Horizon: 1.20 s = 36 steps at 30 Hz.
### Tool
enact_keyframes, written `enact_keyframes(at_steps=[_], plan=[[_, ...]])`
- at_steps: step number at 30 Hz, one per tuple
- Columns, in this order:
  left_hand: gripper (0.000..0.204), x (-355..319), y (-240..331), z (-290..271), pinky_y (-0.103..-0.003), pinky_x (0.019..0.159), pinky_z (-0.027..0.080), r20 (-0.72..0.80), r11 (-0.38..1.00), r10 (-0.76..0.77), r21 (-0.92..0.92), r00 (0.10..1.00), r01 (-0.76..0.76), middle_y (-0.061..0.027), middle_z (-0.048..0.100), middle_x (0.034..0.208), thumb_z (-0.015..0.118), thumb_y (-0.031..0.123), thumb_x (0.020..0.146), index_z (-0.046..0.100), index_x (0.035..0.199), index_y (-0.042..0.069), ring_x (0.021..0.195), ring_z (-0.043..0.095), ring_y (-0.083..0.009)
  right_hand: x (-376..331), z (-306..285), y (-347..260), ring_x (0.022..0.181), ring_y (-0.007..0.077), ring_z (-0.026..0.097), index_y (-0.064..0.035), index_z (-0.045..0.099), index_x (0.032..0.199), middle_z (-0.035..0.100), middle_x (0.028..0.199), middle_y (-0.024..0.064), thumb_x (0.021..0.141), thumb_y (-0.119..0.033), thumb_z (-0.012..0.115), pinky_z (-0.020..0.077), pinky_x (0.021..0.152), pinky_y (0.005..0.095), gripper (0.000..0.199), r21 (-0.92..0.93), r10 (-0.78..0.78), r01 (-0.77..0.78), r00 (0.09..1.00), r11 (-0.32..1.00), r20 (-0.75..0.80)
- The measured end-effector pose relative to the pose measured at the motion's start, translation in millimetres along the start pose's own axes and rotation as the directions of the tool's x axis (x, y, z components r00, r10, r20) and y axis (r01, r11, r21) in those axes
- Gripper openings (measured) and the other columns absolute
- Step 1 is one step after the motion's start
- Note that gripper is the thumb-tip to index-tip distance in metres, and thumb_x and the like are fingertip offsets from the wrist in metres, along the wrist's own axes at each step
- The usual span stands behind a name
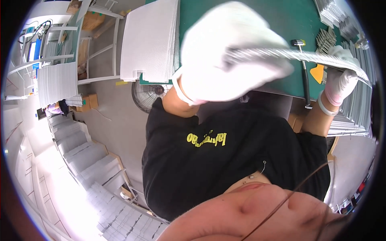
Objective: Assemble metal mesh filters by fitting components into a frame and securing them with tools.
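Observation:
Raised close to the camera, my left hand (237, 56) wears a white glove and is closed at one end of a thin silver panel with a ribbed edge (277, 54). Motion smears that hand, and the glove hides its exact grip. The panel shows almost edge-on and runs across to the right. At its far end my right hand (341, 82), also gloved in white, grips it with bent fingers. Below the panel, on the green tabletop (289, 24), lie a hammer (306, 82) with a black handle and a yellow scraper-like piece (317, 74).
A stack of pale perforated sheets (148, 40) stands at the table's left, above a round floor fan (149, 94). Small metal pieces (325, 40) lie at the right, beside stacked silver panels (360, 108). White frames (116, 48) and more stacks (80, 148) fill the left.

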<state>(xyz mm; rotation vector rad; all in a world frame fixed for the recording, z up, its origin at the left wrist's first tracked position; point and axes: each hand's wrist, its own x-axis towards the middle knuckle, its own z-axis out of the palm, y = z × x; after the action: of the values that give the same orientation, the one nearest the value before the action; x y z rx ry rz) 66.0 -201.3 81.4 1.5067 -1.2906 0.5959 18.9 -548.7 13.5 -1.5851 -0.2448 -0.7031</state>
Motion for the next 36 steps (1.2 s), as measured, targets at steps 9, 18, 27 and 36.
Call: enact_keyframes(at_steps=[9, 18, 27, 36], plan=[[0.020, -58, -3, -24, -0.048, 0.073, 0.055, -0.392, 0.987, -0.158, -0.102, 0.906, 0.128, -0.0137, 0.061, 0.097, 0.056, 0.019, 0.099, 0.056, 0.107, 0.001, 0.086, 0.065, -0.0329, 5, 51, -35, 0.089, 0.0290, 0.064, 0.0053, 0.064, 0.106, 0.067, 0.096, 0.0174, 0.098, -0.036, 0.064, 0.0529, 0.074, 0.0350, 0.042, -0.012, -0.134, 0.137, 0.983, 0.991, 0.125], [0.026, -46, -18, 0, -0.027, 0.081, 0.050, -0.447, 0.954, -0.270, -0.006, 0.853, 0.299, -0.0083, 0.065, 0.105, 0.067, 0.013, 0.088, 0.061, 0.109, -0.001, 0.097, 0.063, -0.0177, 14, 44, -45, 0.106, 0.0297, 0.067, -0.0105, 0.023, 0.155, 0.064, 0.121, 0.0261, 0.087, 0.000, 0.072, 0.0549, 0.092, 0.0399, 0.085, -0.339, -0.360, 0.318, 0.930, 0.885, -0.069], [0.016, -27, -16, 3, -0.021, 0.068, 0.049, -0.482, 0.951, -0.222, 0.084, 0.848, 0.297, -0.0054, 0.068, 0.087, 0.066, -0.002, 0.080, 0.067, 0.097, -0.001, 0.075, 0.062, -0.0114, 64, -10, -56, 0.123, 0.0201, 0.058, -0.0034, 0.049, 0.145, 0.061, 0.135, 0.0148, 0.093, 0.003, 0.065, 0.0440, 0.107, 0.0318, 0.054, -0.236, -0.228, 0.351, 0.874, 0.906, 0.428], [0.012, -15, -3, -11, -0.021, 0.065, 0.047, -0.338, 0.960, -0.203, 0.119, 0.919, 0.255, -0.0043, 0.068, 0.085, 0.065, -0.005, 0.083, 0.067, 0.094, -0.002, 0.073, 0.061, -0.0089, 109, 5, -114, 0.104, 0.0150, 0.062, 0.0003, 0.062, 0.111, 0.065, 0.112, 0.0084, 0.089, 0.002, 0.068, 0.0488, 0.091, 0.0276, 0.023, -0.323, 0.028, 0.342, 0.647, 0.882, 0.762]])
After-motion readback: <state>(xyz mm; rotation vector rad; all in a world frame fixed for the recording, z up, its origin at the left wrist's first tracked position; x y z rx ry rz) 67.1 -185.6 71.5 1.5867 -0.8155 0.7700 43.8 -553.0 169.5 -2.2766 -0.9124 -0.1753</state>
